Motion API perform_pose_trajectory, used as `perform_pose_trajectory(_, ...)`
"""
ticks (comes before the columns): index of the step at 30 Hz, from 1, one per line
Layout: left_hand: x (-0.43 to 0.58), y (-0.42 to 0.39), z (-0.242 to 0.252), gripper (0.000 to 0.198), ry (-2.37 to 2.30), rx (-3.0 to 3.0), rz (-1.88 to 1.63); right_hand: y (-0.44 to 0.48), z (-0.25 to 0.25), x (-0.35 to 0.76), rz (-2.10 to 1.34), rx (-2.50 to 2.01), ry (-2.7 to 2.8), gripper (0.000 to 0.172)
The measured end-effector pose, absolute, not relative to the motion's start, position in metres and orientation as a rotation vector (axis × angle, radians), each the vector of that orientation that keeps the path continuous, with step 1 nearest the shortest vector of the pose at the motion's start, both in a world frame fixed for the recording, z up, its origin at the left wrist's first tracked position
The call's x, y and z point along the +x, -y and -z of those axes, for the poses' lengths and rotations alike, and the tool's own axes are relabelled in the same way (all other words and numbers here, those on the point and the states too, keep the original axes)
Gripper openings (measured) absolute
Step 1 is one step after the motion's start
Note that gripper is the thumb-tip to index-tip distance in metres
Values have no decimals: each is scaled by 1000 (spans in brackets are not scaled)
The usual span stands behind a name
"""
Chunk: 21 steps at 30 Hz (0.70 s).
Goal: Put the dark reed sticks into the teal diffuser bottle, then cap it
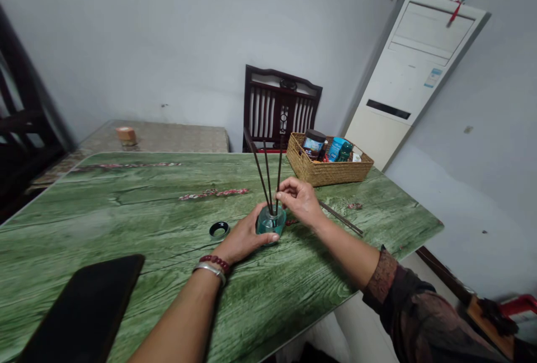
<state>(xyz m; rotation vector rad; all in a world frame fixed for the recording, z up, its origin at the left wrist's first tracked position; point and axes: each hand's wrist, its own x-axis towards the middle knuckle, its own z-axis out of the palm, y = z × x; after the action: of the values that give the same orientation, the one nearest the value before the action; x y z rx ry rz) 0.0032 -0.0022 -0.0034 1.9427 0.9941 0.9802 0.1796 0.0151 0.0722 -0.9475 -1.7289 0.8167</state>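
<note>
My left hand wraps round a small glass diffuser bottle of blue-green liquid that stands on the table. Three dark reed sticks rise from the bottle's neck and fan apart. My right hand pinches the rightmost reed stick between thumb and fingers, just above the neck. More dark sticks lie on the table to the right, partly behind my right forearm. A black ring-shaped cap rests left of the bottle.
The green wood-patterned table fills the foreground. A woven basket with jars and bottles stands at its back right. A black tablet-like slab lies front left. Behind are a dark wooden chair and a lower table bearing an orange-topped jar.
</note>
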Motion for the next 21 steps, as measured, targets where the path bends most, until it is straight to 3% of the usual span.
perform_pose_trajectory(7,4,2,1,78,-1040,1941,-941,-8,-65,198,-638,-1077,1906,17)
perform_pose_trajectory(13,5,5,-2,76,-1068,1909,-934,-23,-73,282,-290,-1314,1870,12)
perform_pose_trajectory(21,4,4,-2,79,-1097,1916,-915,-17,-26,361,9,-1778,1921,21)
